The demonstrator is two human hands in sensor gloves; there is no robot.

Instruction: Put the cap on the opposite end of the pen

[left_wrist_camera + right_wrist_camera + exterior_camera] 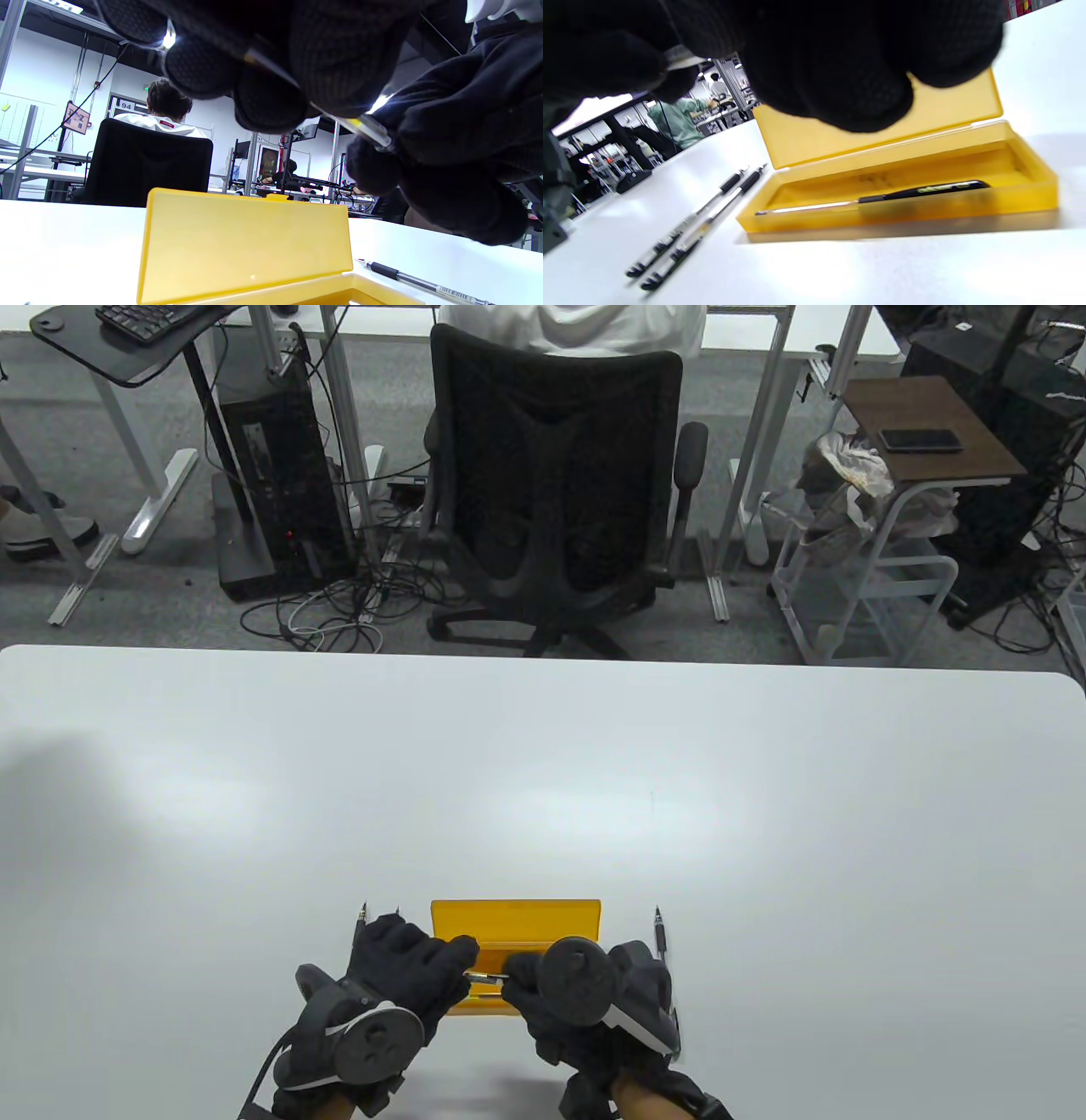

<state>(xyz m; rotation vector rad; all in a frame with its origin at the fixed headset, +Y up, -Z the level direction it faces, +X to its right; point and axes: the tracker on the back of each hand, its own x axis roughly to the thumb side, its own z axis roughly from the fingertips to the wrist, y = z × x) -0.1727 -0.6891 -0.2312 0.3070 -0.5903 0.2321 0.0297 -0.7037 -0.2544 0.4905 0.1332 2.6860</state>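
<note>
Holding one pen (485,976) up between both gloved hands, right over the open yellow pen case (516,918).

Left hand (405,971) has its fingers curled round one end of the clear barrel, right hand (543,984) is closed round the other end, so both are gripping the same pen just above the case. Can't tell from these shots where the cap is, the gloves cover both ends. Case sits near the front edge of the white table (543,780) with its lid standing up, and there's another pen (882,197) lying inside it. Two more pens (691,228) lie side by side on the table left of the case, and one pen (659,937) lies on its right.
</note>
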